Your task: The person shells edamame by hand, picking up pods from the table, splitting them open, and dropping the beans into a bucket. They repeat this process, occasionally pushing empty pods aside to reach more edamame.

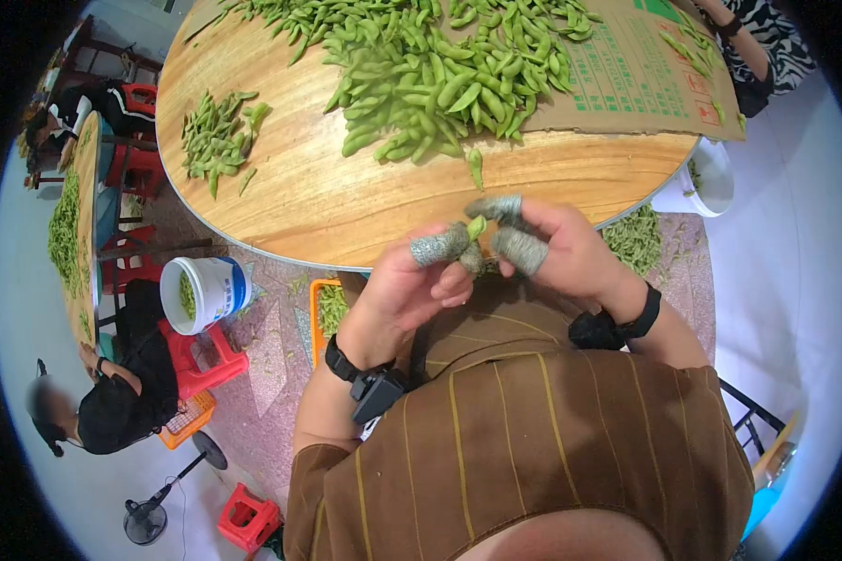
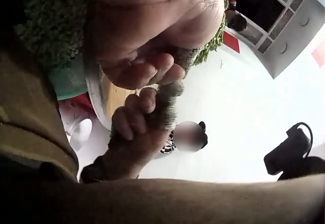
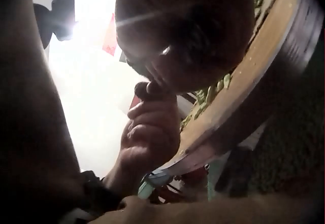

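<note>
The left grip (image 1: 407,288) pinches the pod (image 1: 477,227), free end jutting forward — right grip (image 1: 571,251) parted, seemingly empty, just beside it.

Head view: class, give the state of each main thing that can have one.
Left hand: some fingers wrapped, pinching a pod
Right hand: some fingers wrapped; contact with pod unclear
Tabletop: partly covered
Cardboard: lying flat
Large pod heap: loose, partly on cardboard
Small pod pile: loose, apart from heap
White bucket: open, pods inside
Fan: on or off, cannot tell
</note>
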A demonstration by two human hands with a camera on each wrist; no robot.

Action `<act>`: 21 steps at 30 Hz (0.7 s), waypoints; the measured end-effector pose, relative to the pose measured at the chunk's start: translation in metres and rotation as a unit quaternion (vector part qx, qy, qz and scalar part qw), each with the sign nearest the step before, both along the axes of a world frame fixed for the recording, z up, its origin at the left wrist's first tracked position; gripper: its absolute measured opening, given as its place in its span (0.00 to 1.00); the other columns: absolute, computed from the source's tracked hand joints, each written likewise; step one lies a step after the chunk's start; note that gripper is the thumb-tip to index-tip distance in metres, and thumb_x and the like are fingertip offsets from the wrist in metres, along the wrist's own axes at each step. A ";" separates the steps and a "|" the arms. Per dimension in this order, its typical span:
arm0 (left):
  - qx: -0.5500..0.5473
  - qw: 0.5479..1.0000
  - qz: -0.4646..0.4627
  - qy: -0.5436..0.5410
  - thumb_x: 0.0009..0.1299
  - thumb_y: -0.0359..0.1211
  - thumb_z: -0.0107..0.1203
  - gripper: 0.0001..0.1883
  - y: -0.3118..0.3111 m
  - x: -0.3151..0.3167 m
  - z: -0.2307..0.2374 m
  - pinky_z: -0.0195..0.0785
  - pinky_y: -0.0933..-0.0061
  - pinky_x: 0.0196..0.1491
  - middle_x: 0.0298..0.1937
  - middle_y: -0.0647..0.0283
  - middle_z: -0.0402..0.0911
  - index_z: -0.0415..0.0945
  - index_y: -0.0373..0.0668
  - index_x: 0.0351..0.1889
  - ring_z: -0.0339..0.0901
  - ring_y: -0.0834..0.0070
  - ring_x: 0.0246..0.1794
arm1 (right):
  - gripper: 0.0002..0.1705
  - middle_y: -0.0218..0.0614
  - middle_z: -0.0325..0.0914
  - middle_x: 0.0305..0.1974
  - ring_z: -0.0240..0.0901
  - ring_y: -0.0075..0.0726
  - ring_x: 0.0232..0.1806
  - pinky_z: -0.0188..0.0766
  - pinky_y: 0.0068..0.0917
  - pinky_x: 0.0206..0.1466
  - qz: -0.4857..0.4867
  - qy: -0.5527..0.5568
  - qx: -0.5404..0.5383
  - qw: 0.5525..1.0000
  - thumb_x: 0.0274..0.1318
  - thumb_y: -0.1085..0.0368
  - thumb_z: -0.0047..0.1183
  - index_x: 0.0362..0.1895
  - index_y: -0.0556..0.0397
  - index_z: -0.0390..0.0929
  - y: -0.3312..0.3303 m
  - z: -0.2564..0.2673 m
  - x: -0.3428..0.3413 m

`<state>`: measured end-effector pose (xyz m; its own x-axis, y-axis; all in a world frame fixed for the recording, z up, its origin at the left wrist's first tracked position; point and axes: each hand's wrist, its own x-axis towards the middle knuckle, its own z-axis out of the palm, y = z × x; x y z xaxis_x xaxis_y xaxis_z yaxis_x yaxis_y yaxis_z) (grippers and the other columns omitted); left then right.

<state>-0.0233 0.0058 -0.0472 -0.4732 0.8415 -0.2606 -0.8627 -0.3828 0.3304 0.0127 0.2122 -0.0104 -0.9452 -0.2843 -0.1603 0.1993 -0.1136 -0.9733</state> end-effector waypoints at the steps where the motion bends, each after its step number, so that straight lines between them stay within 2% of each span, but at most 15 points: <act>1: -0.036 0.999 0.002 0.001 0.74 0.40 0.43 0.14 0.001 0.001 0.001 0.54 0.77 0.22 0.17 0.68 0.65 0.72 0.39 0.43 0.58 0.80 0.15 | 0.14 0.25 0.78 0.34 0.71 0.17 0.35 0.70 0.19 0.41 -0.004 -0.064 0.000 0.998 0.60 0.68 0.54 0.49 0.57 0.75 0.002 0.005 -0.004; 5: -0.001 1.000 -0.020 0.004 0.74 0.40 0.43 0.14 0.005 0.002 0.004 0.52 0.77 0.21 0.16 0.68 0.64 0.72 0.39 0.42 0.57 0.80 0.15 | 0.10 0.24 0.78 0.35 0.71 0.17 0.36 0.70 0.21 0.42 0.037 -0.007 -0.032 0.999 0.58 0.67 0.58 0.42 0.58 0.77 0.006 -0.001 -0.010; 7: 0.093 0.993 -0.049 -0.056 0.74 0.40 0.44 0.13 0.004 0.002 0.005 0.51 0.77 0.20 0.16 0.68 0.63 0.72 0.39 0.41 0.56 0.80 0.15 | 0.10 0.24 0.78 0.35 0.71 0.17 0.37 0.70 0.21 0.43 0.055 0.014 -0.032 0.998 0.58 0.67 0.58 0.42 0.57 0.77 0.008 -0.002 -0.010; 8: 0.094 0.993 -0.048 -0.055 0.74 0.40 0.44 0.13 0.004 0.002 0.005 0.51 0.77 0.20 0.16 0.68 0.63 0.72 0.39 0.41 0.56 0.80 0.15 | 0.10 0.23 0.78 0.36 0.71 0.17 0.37 0.70 0.22 0.43 0.071 0.034 -0.033 0.996 0.57 0.67 0.59 0.41 0.57 0.77 0.009 -0.004 -0.010; 9: 0.073 0.996 -0.047 -0.017 0.74 0.40 0.44 0.13 0.004 0.004 0.006 0.51 0.78 0.20 0.16 0.69 0.63 0.72 0.39 0.41 0.56 0.80 0.14 | 0.12 0.28 0.79 0.36 0.70 0.17 0.36 0.70 0.21 0.41 0.066 0.022 -0.029 0.997 0.54 0.64 0.61 0.41 0.57 0.77 0.009 -0.005 -0.009; 10: 0.051 0.997 -0.046 0.020 0.74 0.40 0.44 0.13 0.004 0.005 0.005 0.50 0.78 0.20 0.16 0.69 0.63 0.72 0.39 0.42 0.56 0.80 0.14 | 0.12 0.28 0.79 0.36 0.70 0.17 0.36 0.70 0.21 0.41 0.067 0.020 -0.028 0.997 0.54 0.64 0.61 0.41 0.57 0.77 0.009 -0.004 -0.009; 12: 0.027 0.998 -0.041 0.029 0.74 0.39 0.45 0.12 0.003 0.005 0.008 0.50 0.79 0.20 0.16 0.69 0.64 0.73 0.39 0.40 0.57 0.81 0.14 | 0.14 0.37 0.78 0.31 0.75 0.28 0.32 0.72 0.26 0.36 0.066 0.154 0.180 0.969 0.49 0.64 0.63 0.37 0.57 0.76 0.008 0.000 -0.009; 13: -0.086 0.993 -0.039 0.071 0.74 0.39 0.45 0.12 0.003 0.004 0.017 0.50 0.80 0.20 0.17 0.69 0.65 0.74 0.40 0.38 0.57 0.82 0.15 | 0.14 0.37 0.78 0.31 0.75 0.28 0.32 0.72 0.26 0.36 0.066 0.153 0.181 0.969 0.49 0.64 0.63 0.37 0.57 0.76 0.004 0.001 -0.008; 14: -0.198 0.973 -0.037 0.112 0.74 0.38 0.46 0.12 0.002 0.004 0.022 0.50 0.81 0.20 0.17 0.69 0.66 0.75 0.40 0.36 0.58 0.82 0.15 | 0.14 0.41 0.76 0.30 0.76 0.37 0.31 0.72 0.30 0.34 0.043 0.248 0.294 0.922 0.46 0.64 0.63 0.35 0.55 0.74 -0.002 0.003 -0.006; 15: -0.198 0.973 -0.038 0.112 0.74 0.38 0.46 0.12 0.001 0.004 0.022 0.50 0.81 0.20 0.17 0.69 0.66 0.75 0.40 0.36 0.58 0.82 0.15 | 0.14 0.44 0.74 0.28 0.76 0.46 0.30 0.72 0.34 0.32 0.020 0.337 0.401 0.852 0.42 0.65 0.63 0.33 0.54 0.73 -0.007 0.004 -0.004; 17: -0.304 0.941 -0.031 0.145 0.72 0.35 0.48 0.10 0.000 0.003 0.022 0.56 0.79 0.22 0.19 0.68 0.69 0.75 0.39 0.34 0.63 0.81 0.18 | 0.14 0.43 0.74 0.27 0.74 0.51 0.30 0.72 0.38 0.32 0.019 0.319 0.424 0.847 0.42 0.66 0.62 0.32 0.53 0.71 -0.013 0.002 0.000; 18: -0.303 0.941 -0.031 0.145 0.72 0.35 0.48 0.10 -0.003 0.004 0.021 0.56 0.79 0.22 0.19 0.68 0.69 0.75 0.39 0.34 0.63 0.81 0.18 | 0.13 0.42 0.74 0.27 0.73 0.55 0.31 0.72 0.41 0.32 0.020 0.301 0.447 0.842 0.41 0.67 0.61 0.31 0.52 0.70 -0.015 0.001 0.001; 19: -0.360 0.891 -0.021 0.275 0.70 0.33 0.49 0.08 -0.008 0.009 0.019 0.60 0.76 0.24 0.19 0.67 0.69 0.75 0.39 0.34 0.65 0.79 0.19 | 0.13 0.42 0.74 0.27 0.73 0.55 0.31 0.72 0.41 0.32 0.021 0.300 0.447 0.842 0.41 0.67 0.61 0.31 0.52 0.70 -0.015 0.000 0.001; 20: -0.409 0.821 -0.010 0.398 0.68 0.31 0.51 0.06 -0.015 0.013 0.019 0.63 0.74 0.26 0.20 0.66 0.69 0.75 0.38 0.35 0.68 0.78 0.21 | 0.13 0.42 0.74 0.28 0.74 0.54 0.31 0.72 0.41 0.33 0.032 0.310 0.440 0.843 0.41 0.67 0.60 0.32 0.52 0.71 -0.015 -0.001 0.001; 21: -0.411 0.821 -0.010 0.395 0.68 0.31 0.51 0.06 -0.024 0.016 0.023 0.63 0.74 0.26 0.20 0.66 0.69 0.75 0.38 0.35 0.68 0.78 0.21 | 0.12 0.42 0.74 0.29 0.74 0.53 0.31 0.72 0.41 0.33 0.045 0.319 0.431 0.843 0.42 0.67 0.59 0.33 0.52 0.72 -0.016 -0.002 0.001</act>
